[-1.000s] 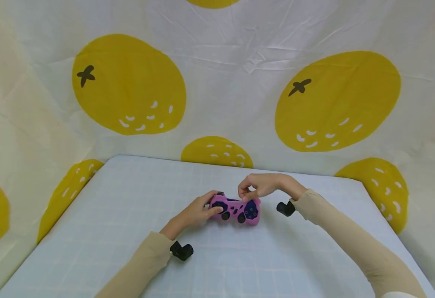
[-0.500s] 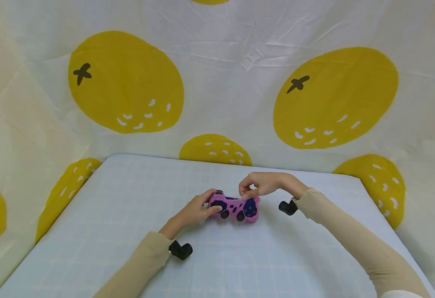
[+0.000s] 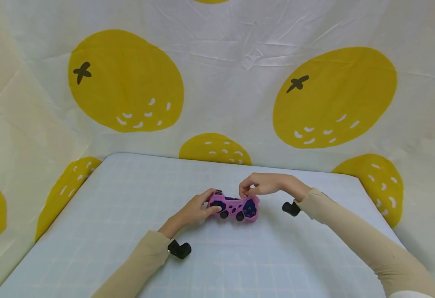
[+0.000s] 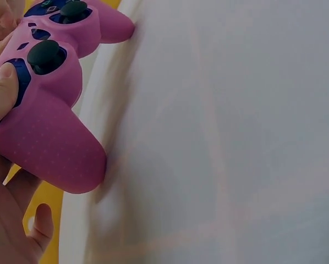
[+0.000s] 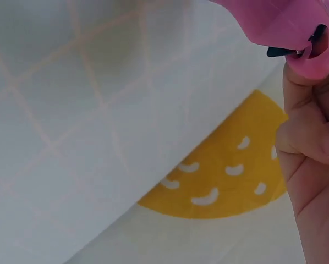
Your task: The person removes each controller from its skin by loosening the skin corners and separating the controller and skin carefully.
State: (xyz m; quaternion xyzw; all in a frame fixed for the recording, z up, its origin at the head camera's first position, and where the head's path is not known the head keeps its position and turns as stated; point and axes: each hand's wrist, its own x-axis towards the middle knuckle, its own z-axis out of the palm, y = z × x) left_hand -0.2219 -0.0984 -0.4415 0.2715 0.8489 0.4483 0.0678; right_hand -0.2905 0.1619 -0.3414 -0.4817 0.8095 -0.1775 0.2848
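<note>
A game controller [image 3: 236, 203] in a pink rubbery cover [image 4: 54, 143] is held above the table, dark buttons and thumbsticks facing up. My left hand [image 3: 195, 209] grips its left side, thumb [image 4: 2, 91] on the directional pad and fingers beneath. At the far right edge, my right hand [image 3: 264, 183] pinches the cover between thumb and curled fingers. In the right wrist view the pink cover [image 5: 288, 22] is stretched away there, and a dark trigger [image 5: 280, 52] shows through a gap. The controller's underside is mostly hidden.
A pale checked cloth covers the table [image 3: 135, 256]. Behind and beside it hangs a white curtain [image 3: 228, 95] printed with big yellow fruit. Small black cameras sit at the left wrist [image 3: 179, 249] and right wrist [image 3: 291, 208].
The cover by the right shoulder stands a little farther off the controller as my right hand pulls at it. My left hand keeps its grip almost unmoved.
</note>
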